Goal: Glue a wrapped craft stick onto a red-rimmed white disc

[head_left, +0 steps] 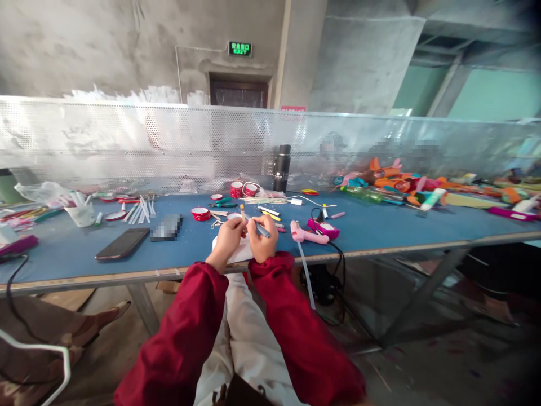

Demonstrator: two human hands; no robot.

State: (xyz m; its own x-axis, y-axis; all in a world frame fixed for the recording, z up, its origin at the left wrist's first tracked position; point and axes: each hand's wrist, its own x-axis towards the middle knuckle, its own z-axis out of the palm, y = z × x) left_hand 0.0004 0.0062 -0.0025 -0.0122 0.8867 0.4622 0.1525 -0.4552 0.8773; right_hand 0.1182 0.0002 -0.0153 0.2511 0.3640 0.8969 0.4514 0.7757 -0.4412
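My left hand [229, 238] pinches a small tan stick [242, 211], which points upward and looks like a craft stick. Close beside it, my right hand [262, 242] grips a dark blue-grey marker pen [264, 229] with its tip toward the stick. Fingers hide where the two meet. Below both hands lies a white sheet or cloth [242, 254] at the table edge. Pale sticks [218, 213] and a red patterned paper cup stack [200, 213] are just left of my hands. A yellow marker [271, 217] lies behind my right hand.
A pink glue gun [310, 234] with a hanging glue stick rests at right beside a purple device [323, 228]. Phones [123, 243] and a cup of markers [80, 215] stand left. A black bottle [282, 169] is behind; colourful craft pieces [397, 183] pile up far right.
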